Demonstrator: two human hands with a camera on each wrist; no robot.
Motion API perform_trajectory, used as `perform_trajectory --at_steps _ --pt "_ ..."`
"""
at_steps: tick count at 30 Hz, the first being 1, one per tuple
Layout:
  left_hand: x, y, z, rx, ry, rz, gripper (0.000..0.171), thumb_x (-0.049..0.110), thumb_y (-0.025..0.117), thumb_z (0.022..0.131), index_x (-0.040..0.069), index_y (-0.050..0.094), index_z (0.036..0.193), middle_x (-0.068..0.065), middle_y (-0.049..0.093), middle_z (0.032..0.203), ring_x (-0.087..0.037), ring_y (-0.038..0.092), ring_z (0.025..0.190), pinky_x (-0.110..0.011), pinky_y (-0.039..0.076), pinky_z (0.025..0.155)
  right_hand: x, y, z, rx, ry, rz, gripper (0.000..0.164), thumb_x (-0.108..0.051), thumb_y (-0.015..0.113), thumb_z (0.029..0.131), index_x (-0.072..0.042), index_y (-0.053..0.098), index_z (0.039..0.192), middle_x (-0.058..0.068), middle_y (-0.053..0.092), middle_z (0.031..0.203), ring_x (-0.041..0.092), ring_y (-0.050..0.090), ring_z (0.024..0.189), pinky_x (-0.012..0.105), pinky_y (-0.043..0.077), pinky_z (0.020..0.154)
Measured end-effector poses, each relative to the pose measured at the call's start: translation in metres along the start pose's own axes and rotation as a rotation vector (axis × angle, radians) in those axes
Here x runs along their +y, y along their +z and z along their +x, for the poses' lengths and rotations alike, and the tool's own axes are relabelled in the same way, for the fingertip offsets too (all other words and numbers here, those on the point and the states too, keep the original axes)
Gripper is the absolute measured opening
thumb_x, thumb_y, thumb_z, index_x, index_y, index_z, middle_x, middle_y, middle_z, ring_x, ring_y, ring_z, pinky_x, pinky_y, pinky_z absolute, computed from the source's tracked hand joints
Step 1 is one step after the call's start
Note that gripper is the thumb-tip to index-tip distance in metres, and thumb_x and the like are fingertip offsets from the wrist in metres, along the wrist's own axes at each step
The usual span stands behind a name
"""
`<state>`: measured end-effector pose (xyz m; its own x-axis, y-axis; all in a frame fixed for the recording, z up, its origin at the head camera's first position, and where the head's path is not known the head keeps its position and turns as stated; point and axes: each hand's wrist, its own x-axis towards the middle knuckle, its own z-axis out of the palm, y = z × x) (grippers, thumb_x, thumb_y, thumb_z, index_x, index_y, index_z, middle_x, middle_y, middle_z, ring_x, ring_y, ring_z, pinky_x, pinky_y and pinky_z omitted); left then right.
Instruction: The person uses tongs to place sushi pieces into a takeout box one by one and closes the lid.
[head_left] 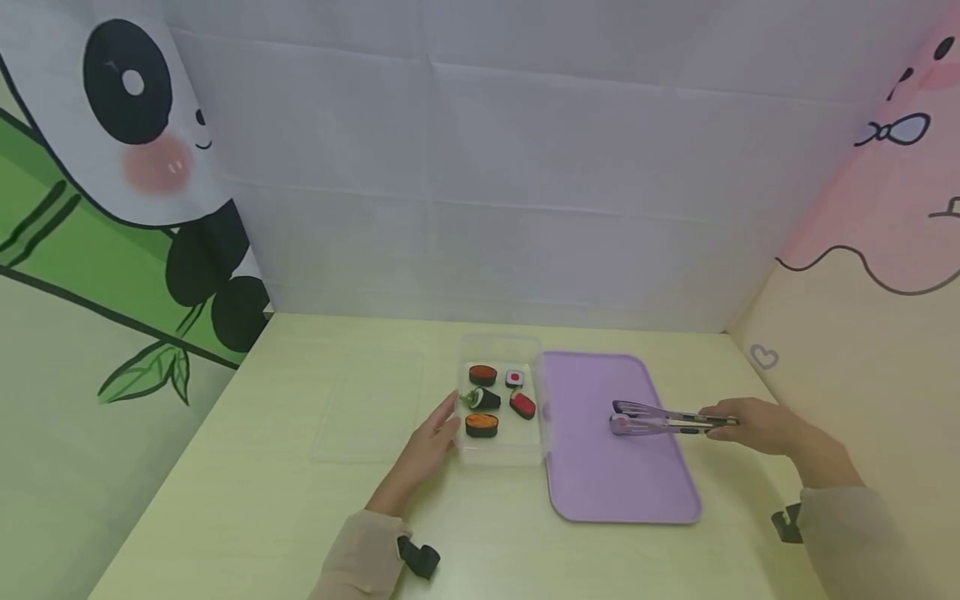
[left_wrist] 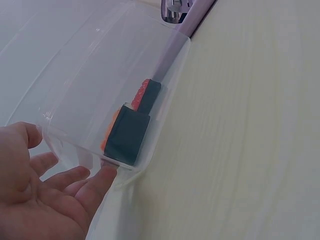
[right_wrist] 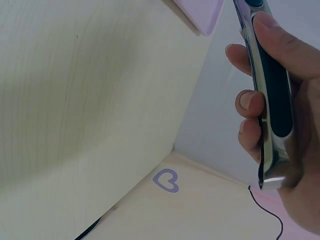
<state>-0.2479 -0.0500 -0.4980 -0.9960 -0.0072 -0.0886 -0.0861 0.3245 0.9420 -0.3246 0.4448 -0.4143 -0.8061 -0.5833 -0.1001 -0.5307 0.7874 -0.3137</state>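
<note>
A clear plastic box [head_left: 501,454] holds several toy sushi pieces: two orange-topped gunkan, one of them this orange-topped gunkan [head_left: 482,426], a hand roll with green leaves [head_left: 484,399], a red-topped piece [head_left: 522,405] and a small white-and-red maki [head_left: 514,378]. My left hand [head_left: 429,446] touches the box's left wall from outside; in the left wrist view its extended fingers [left_wrist: 102,185] rest against the wall. My right hand [head_left: 761,425] grips metal tongs [head_left: 675,423] by the handle. Their tips hover over the purple tray [head_left: 615,492] with nothing seen between them.
A flat transparent lid [head_left: 367,408] lies left of the box on the pale wooden table [head_left: 247,467]. The tray stands directly against the box's right side. Behind rises a white backdrop [head_left: 487,183], with printed panels at both sides.
</note>
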Motion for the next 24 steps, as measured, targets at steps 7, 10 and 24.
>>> perform_trajectory --at_steps 7,10,24 --pt "-0.001 -0.001 0.0 0.001 -0.006 0.014 0.052 0.028 0.04 0.106 0.02 0.027 0.156 -0.012 0.03 0.156 -0.035 0.034 0.138 -0.05 0.04 0.104 -0.005 0.001 0.002 0.006 0.001 0.009 0.042 -0.033 0.066 0.093 -0.001 0.068 0.119 0.015 0.067 0.113 0.043 0.06 0.107 0.058 0.05 0.086" --pt "0.0 -0.001 0.0 0.001 -0.008 0.014 0.052 0.028 0.04 0.106 0.021 0.027 0.156 -0.012 0.031 0.156 -0.035 0.035 0.137 -0.05 0.04 0.104 -0.01 -0.002 0.004 0.029 -0.021 0.013 0.04 -0.032 0.065 0.094 0.0 0.068 0.119 0.014 0.068 0.112 0.042 0.06 0.107 0.057 0.05 0.086" --pt "0.006 -0.003 -0.006 -0.01 0.012 0.009 0.052 0.027 0.041 0.106 0.018 0.028 0.156 -0.014 0.03 0.156 -0.036 0.034 0.137 -0.049 0.043 0.102 -0.056 -0.022 0.028 0.125 -0.114 0.012 0.033 -0.028 0.065 0.095 -0.006 0.07 0.119 0.004 0.069 0.111 0.028 0.063 0.101 0.047 0.052 0.081"
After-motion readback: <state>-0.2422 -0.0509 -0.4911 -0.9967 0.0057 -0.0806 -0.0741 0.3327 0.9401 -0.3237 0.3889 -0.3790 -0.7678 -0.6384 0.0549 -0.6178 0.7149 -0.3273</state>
